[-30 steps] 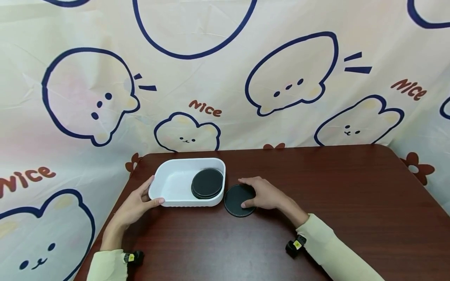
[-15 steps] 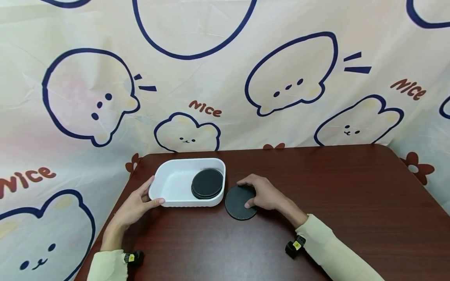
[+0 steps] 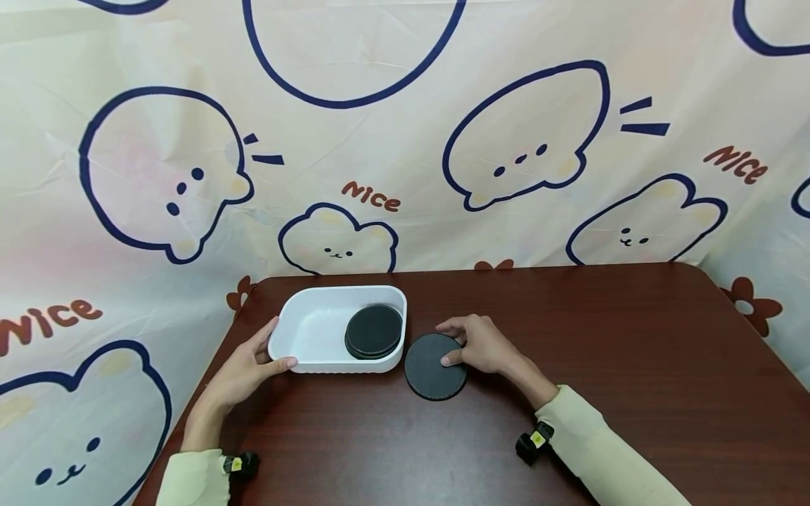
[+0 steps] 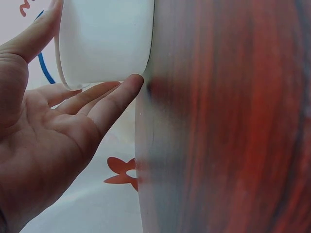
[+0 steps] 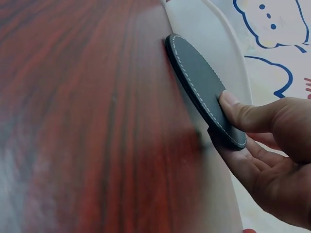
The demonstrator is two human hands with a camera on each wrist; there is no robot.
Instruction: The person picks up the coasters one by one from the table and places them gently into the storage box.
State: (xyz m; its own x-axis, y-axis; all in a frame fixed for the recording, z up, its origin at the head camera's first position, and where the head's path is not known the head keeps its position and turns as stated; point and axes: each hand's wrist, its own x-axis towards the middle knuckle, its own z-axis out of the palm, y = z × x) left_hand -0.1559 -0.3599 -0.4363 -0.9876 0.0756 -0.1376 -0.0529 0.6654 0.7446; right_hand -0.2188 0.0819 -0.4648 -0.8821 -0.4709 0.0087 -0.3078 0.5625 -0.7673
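Note:
A white plastic tray point(image 3: 306, 330) with rounded corners stands at the back left of the table. My left hand point(image 3: 248, 365) holds its left end, thumb on the front rim; in the left wrist view the fingers reach along its outer wall. Inside, at the right end, lies a stack of round black coasters point(image 3: 373, 329). Right of the tray, my right hand point(image 3: 484, 346) pinches another round black coaster point(image 3: 430, 376) by its edge. In the right wrist view this coaster point(image 5: 197, 73) shows pale edge stitching, with the thumb on top and fingers beneath its near edge.
The dark wood-grain table point(image 3: 601, 337) extends to the right and toward the front. A cream curtain point(image 3: 418, 239) with blue-outlined bears hangs directly behind the table and on its left. Small black cameras sit on both wrists.
The coaster at my right hand has shifted slightly toward me and right, and more of its top shows. My right hand has moved slightly right. Left hand and tray have stayed put.

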